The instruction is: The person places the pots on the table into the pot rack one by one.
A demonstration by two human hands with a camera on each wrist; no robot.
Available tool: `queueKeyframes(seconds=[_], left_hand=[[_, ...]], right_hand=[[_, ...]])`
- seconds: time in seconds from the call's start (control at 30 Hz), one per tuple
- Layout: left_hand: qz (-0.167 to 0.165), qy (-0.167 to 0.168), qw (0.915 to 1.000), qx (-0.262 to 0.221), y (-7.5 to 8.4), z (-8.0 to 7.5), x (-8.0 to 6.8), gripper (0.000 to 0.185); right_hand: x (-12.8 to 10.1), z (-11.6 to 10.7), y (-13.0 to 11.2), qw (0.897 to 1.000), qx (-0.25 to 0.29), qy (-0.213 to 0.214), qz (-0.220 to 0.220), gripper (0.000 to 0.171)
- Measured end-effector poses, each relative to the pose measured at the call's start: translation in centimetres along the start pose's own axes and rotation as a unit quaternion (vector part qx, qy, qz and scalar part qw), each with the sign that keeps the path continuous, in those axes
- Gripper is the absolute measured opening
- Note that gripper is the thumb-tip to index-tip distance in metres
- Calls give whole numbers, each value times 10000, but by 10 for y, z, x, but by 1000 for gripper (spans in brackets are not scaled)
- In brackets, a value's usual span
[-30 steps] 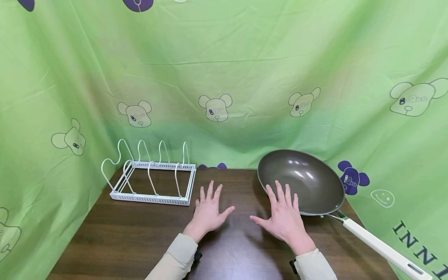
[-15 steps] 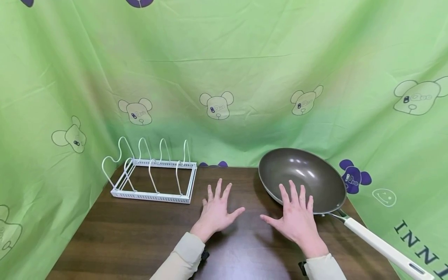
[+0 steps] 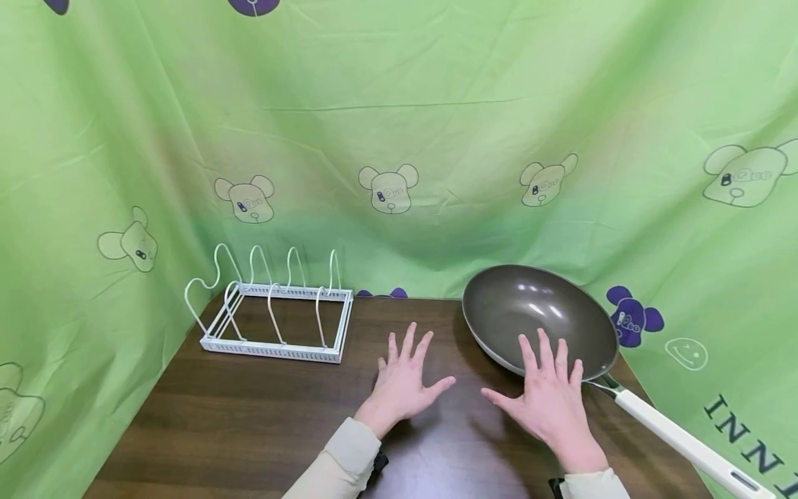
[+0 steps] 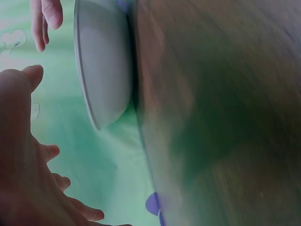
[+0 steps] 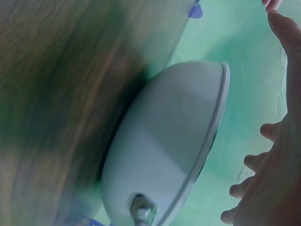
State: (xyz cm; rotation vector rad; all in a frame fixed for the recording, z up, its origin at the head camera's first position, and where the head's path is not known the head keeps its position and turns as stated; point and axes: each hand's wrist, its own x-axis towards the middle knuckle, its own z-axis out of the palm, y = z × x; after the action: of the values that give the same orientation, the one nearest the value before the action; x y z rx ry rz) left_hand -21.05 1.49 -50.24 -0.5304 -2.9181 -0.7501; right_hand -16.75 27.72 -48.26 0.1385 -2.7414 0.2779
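Note:
A dark wok (image 3: 541,319) with a long white handle (image 3: 682,440) sits at the back right of the brown table (image 3: 249,423). Its pale underside shows in the left wrist view (image 4: 103,70) and in the right wrist view (image 5: 164,146). My right hand (image 3: 551,398) hovers with fingers spread, its fingertips over the wok's near rim, holding nothing. Left of it, my left hand (image 3: 408,378) is spread above the table's middle, also holding nothing. Both hands appear in the wrist views as an open left hand (image 4: 23,179) and an open right hand (image 5: 277,179).
A white wire rack (image 3: 274,312) with several upright dividers stands at the back left. A green cloth printed with bears (image 3: 399,138) hangs around the table on the back and both sides.
Both hands have drifted to the right and slightly forward, fingers still spread. The right hand now reaches over the wok's near rim. Wok and rack have not moved.

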Motion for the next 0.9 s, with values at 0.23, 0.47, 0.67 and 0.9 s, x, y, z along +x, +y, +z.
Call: queueKeyframes(seconds=[0.23, 0.47, 0.67, 0.9], left_hand=[[124, -116, 9999, -34, 11, 2, -1, 88], [234, -123, 9996, -16, 18, -2, 3, 84], [316, -118, 9994, -28, 24, -3, 5, 83], [345, -134, 9993, 55, 28, -7, 9, 83]], right_hand=[[-10, -6, 13, 9996, 73, 35, 283, 124], [-16, -9, 21, 9991, 68, 26, 429, 126], [-21, -13, 27, 9985, 32, 14, 537, 127], [-31, -17, 39, 9982, -66, 123, 587, 129]])
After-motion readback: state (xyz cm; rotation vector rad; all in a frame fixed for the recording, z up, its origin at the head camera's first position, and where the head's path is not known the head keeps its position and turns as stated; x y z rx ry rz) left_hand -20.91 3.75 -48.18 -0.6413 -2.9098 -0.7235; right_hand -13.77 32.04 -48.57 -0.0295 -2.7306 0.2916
